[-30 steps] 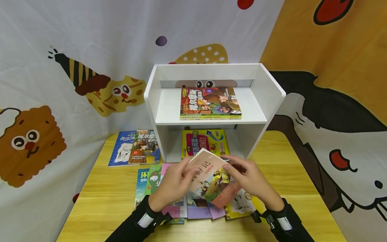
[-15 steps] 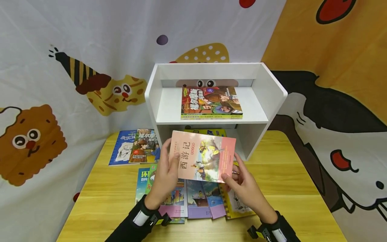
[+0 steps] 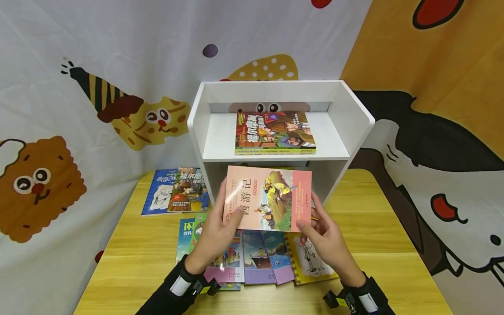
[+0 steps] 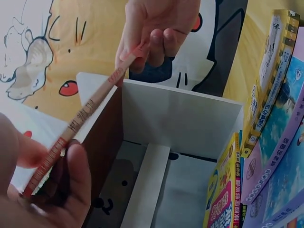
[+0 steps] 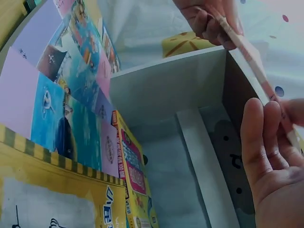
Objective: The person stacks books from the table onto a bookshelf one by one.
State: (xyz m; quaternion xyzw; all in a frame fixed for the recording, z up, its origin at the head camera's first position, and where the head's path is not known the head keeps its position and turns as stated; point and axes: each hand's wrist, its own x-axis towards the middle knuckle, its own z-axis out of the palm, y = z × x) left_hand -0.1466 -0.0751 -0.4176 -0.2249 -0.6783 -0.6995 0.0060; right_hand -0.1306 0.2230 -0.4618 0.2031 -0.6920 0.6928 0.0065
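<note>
A pink paperback book (image 3: 271,199) is held sideways between both hands, its illustrated front cover facing up toward the head camera. My left hand (image 3: 214,232) pinches its left end, thumb on the cover and fingers behind. At the opposite end my right hand (image 3: 328,243) grips the lower corner, thumb on the front. The book hangs before the lower opening of a white two-tier shelf (image 3: 275,159). Edge-on in the left wrist view, its spine (image 4: 83,114) shows. A yellow-and-pink book (image 4: 223,190) lies on the bottom tier, nearly all hidden from the head camera.
A stack of comic books (image 3: 275,131) lies on the upper tier. Several purple-edged books (image 3: 257,262) and a yellow book (image 3: 313,262) are fanned on the wooden table (image 3: 378,262) below the hands. A blue book (image 3: 159,194) and a detective comic (image 3: 187,192) overlap left of the shelf.
The pink book has turned from a slant to nearly level, its cover now facing the head camera, and has risen toward the shelf. Both hands have moved with it.
</note>
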